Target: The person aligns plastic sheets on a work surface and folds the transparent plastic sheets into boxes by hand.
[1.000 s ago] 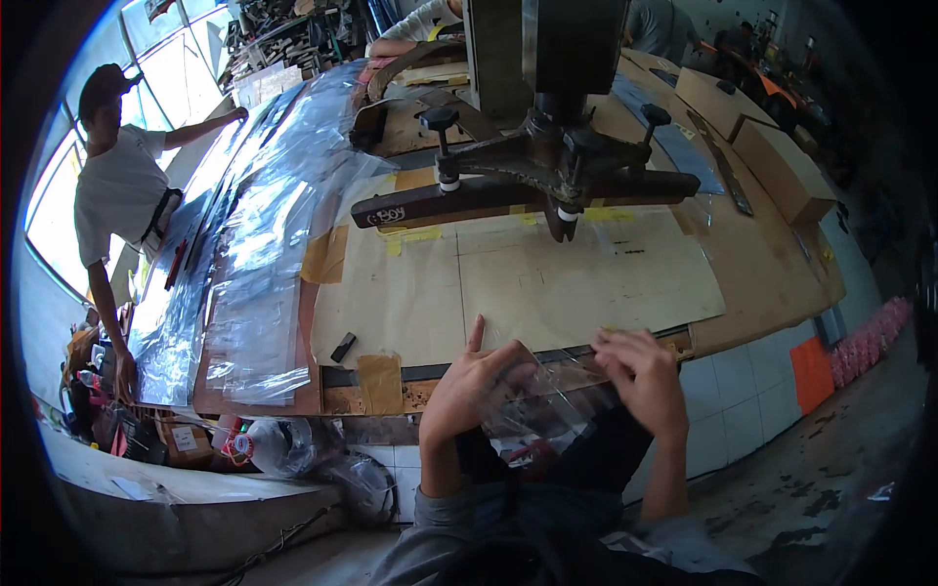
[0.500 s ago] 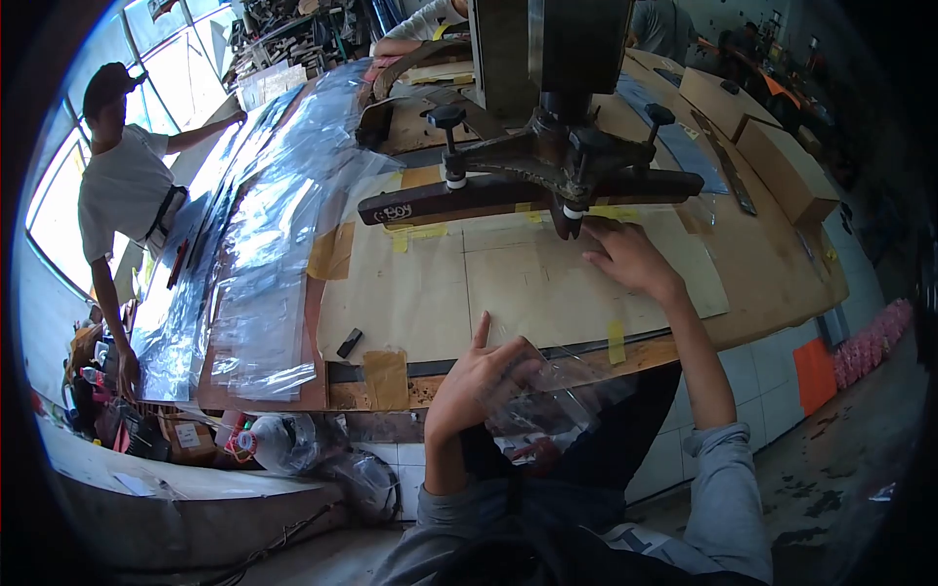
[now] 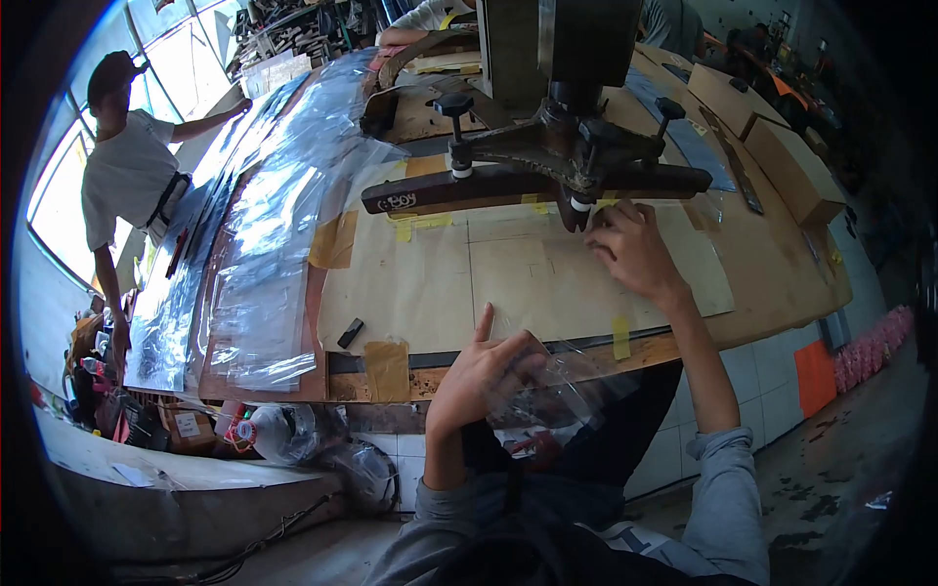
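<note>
My left hand (image 3: pixel 481 379) is at the front edge of the table, one finger pointing up over a pale paper sheet (image 3: pixel 401 293). Its other fingers are closed on a crumpled clear plastic sheet (image 3: pixel 576 396) that hangs over the edge. My right hand (image 3: pixel 633 252) is above the paper's right part, beside the central foot of a dark metal press head (image 3: pixel 547 161). Its fingers are curled together at the tips; anything between them is too small to make out. A small black block (image 3: pixel 351 333) lies on the paper's left part. Yellow tape (image 3: pixel 621 337) marks the paper's edges.
Shiny clear plastic sheeting (image 3: pixel 269 293) covers the table's left side. A person (image 3: pixel 132 171) stands there with one arm reaching onto it. Cardboard boxes (image 3: pixel 796 171) and a long dark strip (image 3: pixel 733 161) lie at right. A big plastic bottle (image 3: pixel 285 434) is below the table.
My right hand's fingers, stretched out beneath the bar before, are now drawn back and curled. My left hand stays at the plastic. The view has shifted slightly.
</note>
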{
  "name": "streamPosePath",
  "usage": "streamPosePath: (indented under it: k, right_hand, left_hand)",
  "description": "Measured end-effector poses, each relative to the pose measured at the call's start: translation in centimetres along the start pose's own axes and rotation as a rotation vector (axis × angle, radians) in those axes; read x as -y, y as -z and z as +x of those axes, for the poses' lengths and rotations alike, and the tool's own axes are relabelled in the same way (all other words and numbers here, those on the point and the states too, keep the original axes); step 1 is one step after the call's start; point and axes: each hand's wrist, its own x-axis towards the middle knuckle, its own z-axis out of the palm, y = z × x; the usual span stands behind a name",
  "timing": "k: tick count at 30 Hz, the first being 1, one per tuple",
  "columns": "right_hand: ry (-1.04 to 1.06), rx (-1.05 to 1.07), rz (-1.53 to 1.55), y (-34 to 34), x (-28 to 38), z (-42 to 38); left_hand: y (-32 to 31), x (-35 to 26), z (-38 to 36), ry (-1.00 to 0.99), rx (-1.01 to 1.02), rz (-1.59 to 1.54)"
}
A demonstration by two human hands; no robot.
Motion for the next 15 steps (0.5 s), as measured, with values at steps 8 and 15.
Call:
streamPosePath:
  k: [8, 15]
  right_hand:
    - [-0.055, 0.093, 0.007, 0.5, 3.9, -4.5]
    - [-0.13, 0.198, -0.02, 0.0, 5.1, -5.6]
  left_hand:
    - [-0.2, 0.4, 0.0, -0.018, -0.022, 0.004]
    - [-0.1, -0.2, 0.0, 0.009, -0.035, 0.004]
